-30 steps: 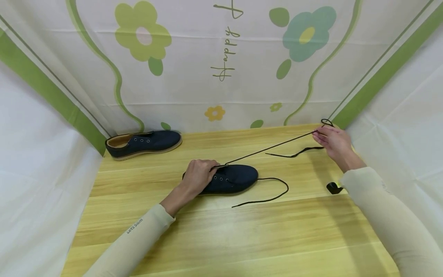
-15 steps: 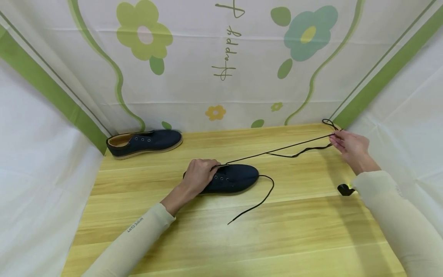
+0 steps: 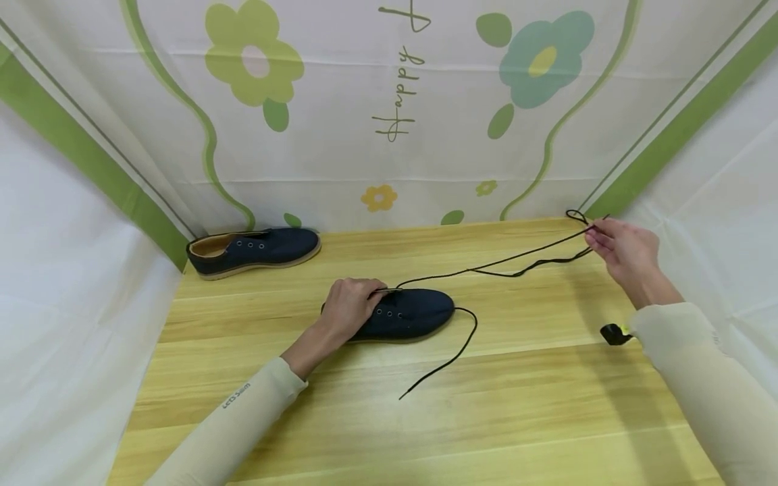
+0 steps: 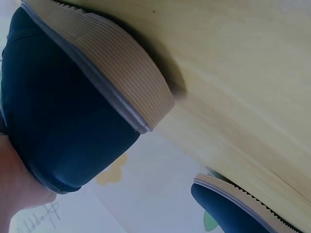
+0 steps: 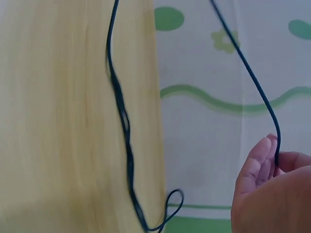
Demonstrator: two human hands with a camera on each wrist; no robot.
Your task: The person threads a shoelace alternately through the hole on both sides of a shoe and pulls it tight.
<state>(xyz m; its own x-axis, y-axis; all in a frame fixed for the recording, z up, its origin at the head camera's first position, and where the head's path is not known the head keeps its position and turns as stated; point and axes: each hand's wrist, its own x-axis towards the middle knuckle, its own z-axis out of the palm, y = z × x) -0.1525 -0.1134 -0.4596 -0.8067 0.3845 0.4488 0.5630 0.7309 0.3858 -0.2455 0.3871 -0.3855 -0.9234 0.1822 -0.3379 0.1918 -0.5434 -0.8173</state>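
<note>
Grips the near shoe [image 3: 419, 314] with the left hand [image 3: 349, 309], curled over the top by the opening, at the pale-edged flap [image 3: 392, 290]; likely so held to anchor it against a sideways pull and to lift that flap for access. Pinches a dark lace [image 3: 527, 251] between thumb and fingers of the right hand [image 3: 629, 256], well out to the right, presumably to take up length. Looks only lightly taut along that lace, with a slight bend nearer the shoe. Sits mid-table, in the case of the gripped shoe, on the wooden tabletop [image 3: 389, 432], apparently sole down; points its toe to the right and lies lengthwise from left to right, nearly parallel to the far edge. Shows a row of eyelets [image 3: 389, 313] on the near side. Has a loose lace end [image 3: 476, 325] curving from beside the toe back toward the near edge; cannot tell how joined. Matches in heading the other shoe [image 3: 270, 250], set at the back left by the printed cloth [image 3: 340, 121], perhaps to leave working room. Includes also a folded strand [image 3: 519, 273] lying below the held lace, ending in a loop [image 3: 574, 214] near the far right corner, possibly parked there against tangling.
</note>
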